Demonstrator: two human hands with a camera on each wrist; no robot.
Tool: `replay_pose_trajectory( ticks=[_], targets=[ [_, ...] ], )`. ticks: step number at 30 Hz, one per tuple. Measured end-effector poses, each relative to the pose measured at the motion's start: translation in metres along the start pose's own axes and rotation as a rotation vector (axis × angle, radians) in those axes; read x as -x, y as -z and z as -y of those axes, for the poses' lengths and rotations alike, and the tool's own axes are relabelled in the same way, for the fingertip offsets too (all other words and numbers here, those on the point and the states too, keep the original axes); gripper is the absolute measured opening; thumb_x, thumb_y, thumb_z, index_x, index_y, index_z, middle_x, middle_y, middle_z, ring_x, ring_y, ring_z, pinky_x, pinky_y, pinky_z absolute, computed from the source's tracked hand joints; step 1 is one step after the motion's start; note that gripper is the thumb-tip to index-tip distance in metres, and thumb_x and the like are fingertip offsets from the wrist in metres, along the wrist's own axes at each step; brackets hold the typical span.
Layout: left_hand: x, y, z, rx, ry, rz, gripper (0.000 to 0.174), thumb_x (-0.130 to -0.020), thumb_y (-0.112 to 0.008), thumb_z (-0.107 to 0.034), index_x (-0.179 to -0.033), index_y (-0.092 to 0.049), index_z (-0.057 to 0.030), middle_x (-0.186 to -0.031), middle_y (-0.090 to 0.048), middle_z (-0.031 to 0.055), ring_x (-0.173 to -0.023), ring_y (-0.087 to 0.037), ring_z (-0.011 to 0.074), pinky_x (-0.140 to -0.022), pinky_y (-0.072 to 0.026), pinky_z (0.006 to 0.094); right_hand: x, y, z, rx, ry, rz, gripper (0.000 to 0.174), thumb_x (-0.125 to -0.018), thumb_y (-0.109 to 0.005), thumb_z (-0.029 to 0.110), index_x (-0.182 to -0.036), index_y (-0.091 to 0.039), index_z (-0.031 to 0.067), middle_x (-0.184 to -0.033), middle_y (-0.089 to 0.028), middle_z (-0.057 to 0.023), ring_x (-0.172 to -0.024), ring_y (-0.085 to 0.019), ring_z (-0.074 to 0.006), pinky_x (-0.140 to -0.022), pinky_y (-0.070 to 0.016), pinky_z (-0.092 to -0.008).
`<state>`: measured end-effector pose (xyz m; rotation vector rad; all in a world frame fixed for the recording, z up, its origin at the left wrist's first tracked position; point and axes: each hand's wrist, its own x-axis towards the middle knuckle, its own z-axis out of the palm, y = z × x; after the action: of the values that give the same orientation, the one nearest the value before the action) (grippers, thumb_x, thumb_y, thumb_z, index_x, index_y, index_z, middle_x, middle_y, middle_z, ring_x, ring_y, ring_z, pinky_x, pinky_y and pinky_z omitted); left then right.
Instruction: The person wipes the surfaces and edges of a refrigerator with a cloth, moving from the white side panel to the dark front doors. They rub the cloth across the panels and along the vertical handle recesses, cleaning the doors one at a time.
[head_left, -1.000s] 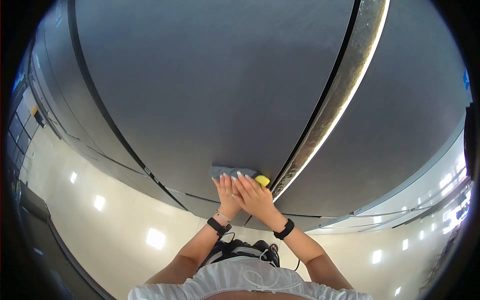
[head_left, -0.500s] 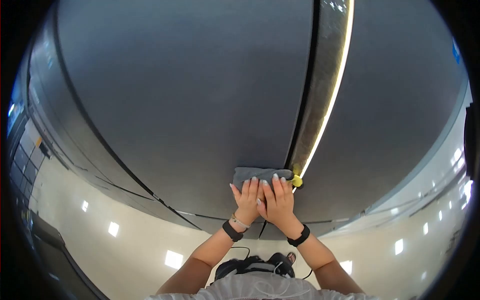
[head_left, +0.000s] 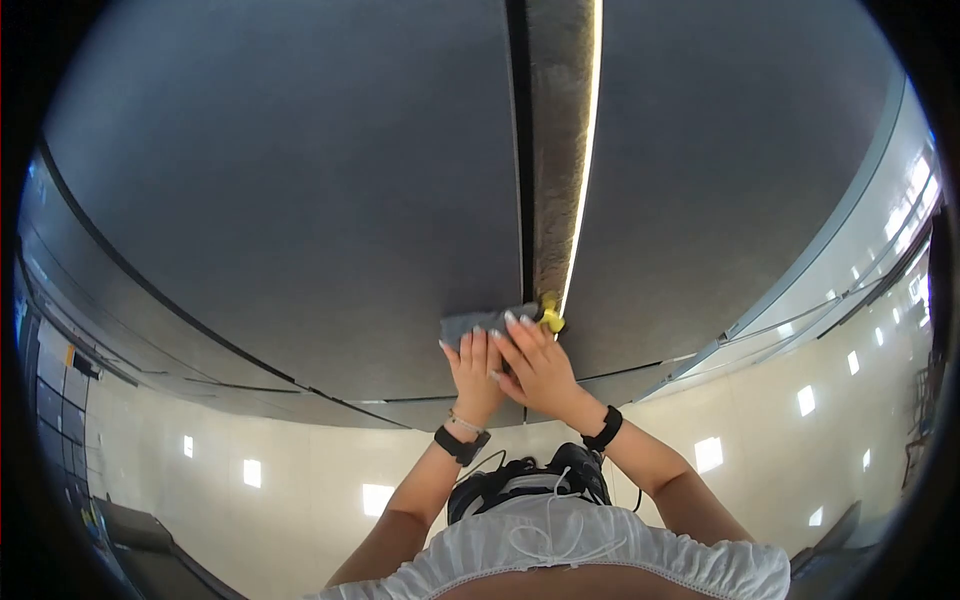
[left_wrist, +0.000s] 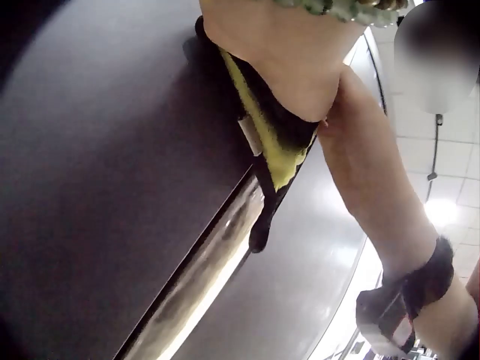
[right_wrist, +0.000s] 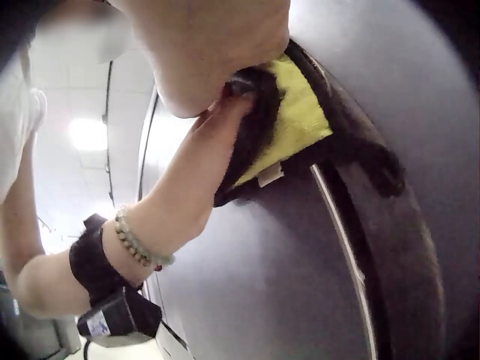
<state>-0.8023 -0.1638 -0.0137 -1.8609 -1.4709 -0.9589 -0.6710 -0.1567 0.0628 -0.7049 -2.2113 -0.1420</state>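
Observation:
Both hands lie side by side on a folded cloth (head_left: 470,327), grey on top and bright yellow at its right end, against a large dark grey panel (head_left: 300,220). My left hand (head_left: 474,372) presses its left part with the fingers extended. Partly over it, my right hand (head_left: 542,372) reaches along the cloth toward the yellow end. That end overlaps the bottom of the recessed strip between two panels. In the right wrist view the yellow side (right_wrist: 296,124), edged in black, shows beneath the palm; a small pale tag (right_wrist: 271,175) sticks out.
A recessed strip (head_left: 562,150) with a bright lit edge and a black border runs up between the panels. Dark seams (head_left: 165,280) cross the panel on the left. Below lies a pale shiny floor (head_left: 310,455). Each wrist wears a black band (head_left: 602,428).
The cloth, under both hands, has shifted right relative to the panel, its yellow end moving from just left of the recessed strip onto it. The head view has turned too.

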Motion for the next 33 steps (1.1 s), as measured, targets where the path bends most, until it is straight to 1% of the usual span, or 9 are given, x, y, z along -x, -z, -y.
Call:
replay_pose_trajectory(
  ticks=[8, 11, 13, 17, 20, 22, 26, 28, 33],
  targets=[
    [-0.134, 0.091, 0.019, -0.177, 0.041, -0.287, 0.041, -0.076, -0.04, -0.024, -0.112, -0.043, -0.0059, -0.122, -0.036, 0.0104, -0.112, -0.034, 0.0251, -0.095, -0.0126, 0.0492, -0.11, 0.055, 0.032, 0.047, 0.077, -0.269, 0.049, -0.068, -0.048, 0.018, -0.113, -0.042, 0.0028, -0.121, -0.036, -0.0156, -0.111, -0.035, -0.0287, -0.081, -0.0356, -0.0341],
    [-0.145, 0.106, 0.052, -0.217, 0.076, -0.418, 0.042, -0.077, -0.038, -0.024, -0.114, -0.041, -0.0055, -0.123, -0.035, 0.0118, -0.113, -0.033, 0.0272, -0.096, -0.0136, 0.0473, -0.141, 0.051, 0.049, -0.002, 0.128, -0.192, 0.053, -0.069, -0.049, 0.021, -0.116, -0.038, 0.0022, -0.123, -0.032, -0.0179, -0.114, -0.031, -0.0324, -0.088, -0.0289, -0.0383],
    [-0.144, 0.114, 0.082, -0.252, 0.129, -0.478, 0.043, -0.078, -0.038, -0.025, -0.115, -0.039, -0.005, -0.123, -0.035, 0.0127, -0.113, -0.033, 0.028, -0.096, -0.0143, 0.0474, -0.161, 0.038, 0.065, 0.026, 0.22, -0.176, 0.056, -0.067, -0.051, 0.023, -0.117, -0.038, 0.004, -0.125, -0.032, -0.0129, -0.115, -0.033, -0.0239, -0.076, -0.0388, -0.0269],
    [-0.121, 0.128, 0.12, -0.346, 0.24, -0.529, 0.044, -0.079, -0.038, -0.027, -0.117, -0.036, -0.0044, -0.123, -0.034, 0.0139, -0.114, -0.032, 0.0292, -0.095, -0.0152, 0.0476, -0.194, 0.005, 0.11, 0.107, 0.367, -0.305, 0.05, -0.074, -0.04, 0.014, -0.122, -0.03, 0.0041, -0.124, -0.035, -0.0078, -0.103, -0.043, -0.0073, -0.055, -0.0373, -0.0141],
    [-0.104, 0.149, 0.157, -0.403, 0.277, -0.493, 0.046, -0.079, -0.038, -0.028, -0.118, -0.034, -0.0042, -0.124, -0.032, 0.0144, -0.114, -0.03, 0.0299, -0.095, -0.0153, 0.0479, -0.202, -0.042, 0.142, 0.104, 0.432, -0.23, 0.052, -0.075, -0.04, 0.013, -0.124, -0.025, 0.0031, -0.118, -0.04, -0.0077, -0.093, -0.046, -0.0068, -0.058, -0.0378, -0.0151],
    [-0.096, 0.149, 0.148, -0.417, 0.259, -0.47, 0.046, -0.079, -0.038, -0.028, -0.118, -0.033, -0.004, -0.124, -0.031, 0.0146, -0.115, -0.03, 0.0304, -0.095, -0.0154, 0.0481, -0.205, -0.061, 0.167, -0.034, 0.34, 0.288, 0.053, -0.075, -0.04, 0.013, -0.124, -0.024, 0.0015, -0.108, -0.045, -0.0065, -0.086, -0.046, -0.0089, -0.066, -0.038, -0.0184],
    [-0.078, 0.139, 0.115, -0.409, 0.137, -0.472, 0.048, -0.079, -0.037, -0.029, -0.119, -0.031, -0.0038, -0.125, -0.03, 0.0152, -0.115, -0.028, 0.0314, -0.095, -0.0156, 0.0486, -0.164, -0.135, 0.169, 0.091, 0.487, -0.162, 0.054, -0.075, -0.04, 0.014, -0.124, -0.024, 0.0006, -0.089, -0.051, -0.0016, -0.069, -0.047, -0.0069, -0.065, -0.0386, -0.0187],
    [-0.064, 0.127, 0.097, -0.397, 0.066, -0.446, 0.049, -0.079, -0.037, -0.03, -0.12, -0.029, -0.0036, -0.125, -0.029, 0.0155, -0.115, -0.027, 0.0318, -0.095, -0.0157, 0.0488, -0.135, -0.16, 0.167, 0.124, 0.528, -0.035, 0.05, -0.076, -0.039, 0.013, -0.121, -0.026, -0.0011, -0.103, -0.047, -0.0047, -0.093, -0.045, -0.0125, -0.081, -0.0349, -0.0228],
    [-0.035, 0.089, 0.073, -0.333, 0.01, -0.362, 0.052, -0.079, -0.037, -0.032, -0.121, -0.026, -0.0033, -0.126, -0.026, 0.0163, -0.116, -0.025, 0.033, -0.095, -0.016, 0.0493, -0.077, -0.182, 0.136, 0.194, 0.509, -0.114, 0.046, -0.077, -0.037, 0.01, -0.121, -0.027, 0.0007, -0.103, -0.048, -0.0045, -0.09, -0.047, -0.0115, -0.08, -0.0353, -0.0205]
  ],
)
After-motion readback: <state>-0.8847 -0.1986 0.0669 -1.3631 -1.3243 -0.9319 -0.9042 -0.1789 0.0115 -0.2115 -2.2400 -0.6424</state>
